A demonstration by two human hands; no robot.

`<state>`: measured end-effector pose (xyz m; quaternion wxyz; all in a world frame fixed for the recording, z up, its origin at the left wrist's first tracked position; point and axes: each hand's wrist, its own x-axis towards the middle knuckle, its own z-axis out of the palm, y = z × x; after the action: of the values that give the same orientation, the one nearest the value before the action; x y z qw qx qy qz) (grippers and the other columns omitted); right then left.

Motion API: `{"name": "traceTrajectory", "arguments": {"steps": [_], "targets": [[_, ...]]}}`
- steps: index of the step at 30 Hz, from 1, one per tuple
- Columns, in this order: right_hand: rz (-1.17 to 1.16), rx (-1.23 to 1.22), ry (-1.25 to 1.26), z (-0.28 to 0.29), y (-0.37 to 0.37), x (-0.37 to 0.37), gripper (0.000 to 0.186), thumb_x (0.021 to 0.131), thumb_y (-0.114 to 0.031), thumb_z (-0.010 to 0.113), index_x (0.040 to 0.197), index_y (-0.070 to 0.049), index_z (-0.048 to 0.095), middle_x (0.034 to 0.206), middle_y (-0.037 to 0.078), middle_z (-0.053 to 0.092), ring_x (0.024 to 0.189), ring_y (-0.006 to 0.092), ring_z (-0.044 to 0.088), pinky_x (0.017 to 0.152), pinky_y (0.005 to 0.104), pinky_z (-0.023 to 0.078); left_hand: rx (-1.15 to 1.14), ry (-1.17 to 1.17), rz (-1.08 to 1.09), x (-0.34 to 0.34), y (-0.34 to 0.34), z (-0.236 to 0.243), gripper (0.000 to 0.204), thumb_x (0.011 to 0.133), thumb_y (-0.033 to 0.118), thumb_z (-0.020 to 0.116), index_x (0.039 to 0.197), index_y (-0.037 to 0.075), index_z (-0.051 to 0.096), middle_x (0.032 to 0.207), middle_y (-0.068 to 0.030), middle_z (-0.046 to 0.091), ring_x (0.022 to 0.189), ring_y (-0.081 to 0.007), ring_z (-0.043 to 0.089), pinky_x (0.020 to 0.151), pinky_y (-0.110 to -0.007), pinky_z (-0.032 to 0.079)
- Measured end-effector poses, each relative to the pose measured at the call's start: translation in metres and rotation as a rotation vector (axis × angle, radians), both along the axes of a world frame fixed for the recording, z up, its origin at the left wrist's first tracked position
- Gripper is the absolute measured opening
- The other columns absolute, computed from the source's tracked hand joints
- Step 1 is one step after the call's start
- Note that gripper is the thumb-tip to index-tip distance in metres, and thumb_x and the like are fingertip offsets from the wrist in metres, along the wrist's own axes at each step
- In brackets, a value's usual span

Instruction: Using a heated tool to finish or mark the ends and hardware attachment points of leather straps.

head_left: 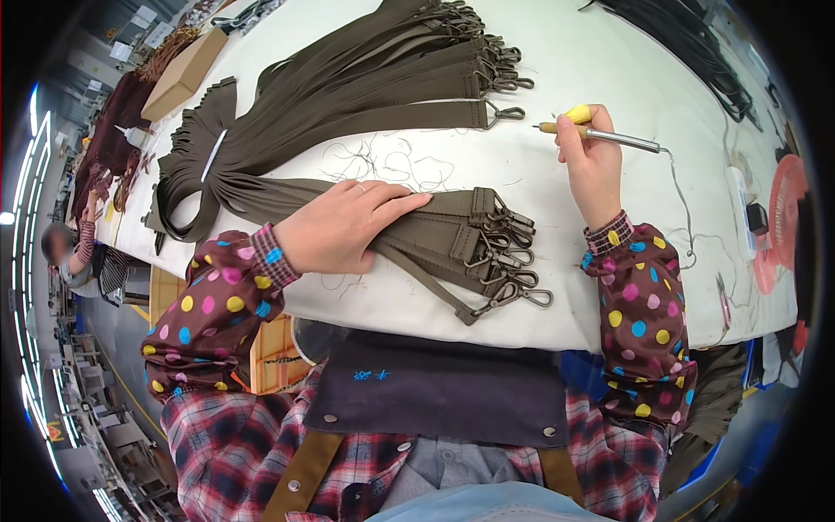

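My left hand [346, 224] lies with fingers stretched over a fanned group of olive-brown webbing straps [426, 228], pressing on them. Metal snap hooks [513, 252] are fixed to the strap ends, just right of that hand. My right hand [593, 165] is raised to the right of the straps and closed round a corded pen-shaped tool [622, 139], which looks like a soldering iron with a wooden grip and metal shaft. Its thin tip points left, apart from the straps. Something yellow [577, 114] covers one fingertip of this hand. My left thumb is mostly hidden.
Farther back lies the bundle's larger part [348, 104], with more hooks, gathered by a white tie [213, 157]. Loose thread ends [383, 161] litter the white tabletop [557, 278]. A cord [687, 209] trails at right near tweezers [724, 300] and a pink fan [783, 217]. A cardboard box [184, 74] stands far left.
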<state>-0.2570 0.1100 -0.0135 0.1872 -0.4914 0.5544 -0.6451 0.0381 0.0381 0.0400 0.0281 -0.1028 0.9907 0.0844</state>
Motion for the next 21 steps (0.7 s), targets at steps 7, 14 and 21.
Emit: {"name": "traceTrajectory", "arguments": {"steps": [7, 14, 21], "targets": [[-0.041, -0.048, 0.053, 0.001, -0.003, -0.005, 0.015, 0.089, -0.014, 0.058, 0.087, -0.004, 0.047, 0.062, -0.003, 0.052, 0.054, 0.0025, 0.04, 0.048, 0.0199, 0.031, -0.183, 0.155, 0.169, -0.019, -0.027, -0.002, 0.038, 0.07, 0.009, 0.065, 0.106, 0.011, 0.053, 0.081, -0.0083, 0.062, 0.078, -0.0281, 0.062, 0.067, -0.038, 0.048], [-0.035, -0.022, 0.053, 0.013, 0.004, -0.01, 0.015, 0.091, -0.015, 0.056, 0.088, -0.005, 0.047, 0.066, -0.002, 0.05, 0.055, 0.0032, 0.043, 0.049, 0.018, 0.036, -0.098, 0.206, 0.18, 0.001, -0.02, 0.026, 0.036, 0.071, 0.009, 0.067, 0.105, 0.015, 0.061, 0.087, -0.0058, 0.066, 0.079, -0.0242, 0.065, 0.066, -0.032, 0.052], [-0.068, -0.028, -0.034, 0.011, -0.002, -0.01, 0.015, 0.09, -0.013, 0.057, 0.088, -0.004, 0.046, 0.066, -0.001, 0.051, 0.055, 0.0037, 0.042, 0.048, 0.0195, 0.033, -0.176, 0.529, 0.252, 0.012, -0.035, 0.049, 0.039, 0.071, 0.012, 0.069, 0.11, 0.014, 0.059, 0.096, -0.0072, 0.065, 0.086, -0.0257, 0.064, 0.072, -0.033, 0.051]]}}
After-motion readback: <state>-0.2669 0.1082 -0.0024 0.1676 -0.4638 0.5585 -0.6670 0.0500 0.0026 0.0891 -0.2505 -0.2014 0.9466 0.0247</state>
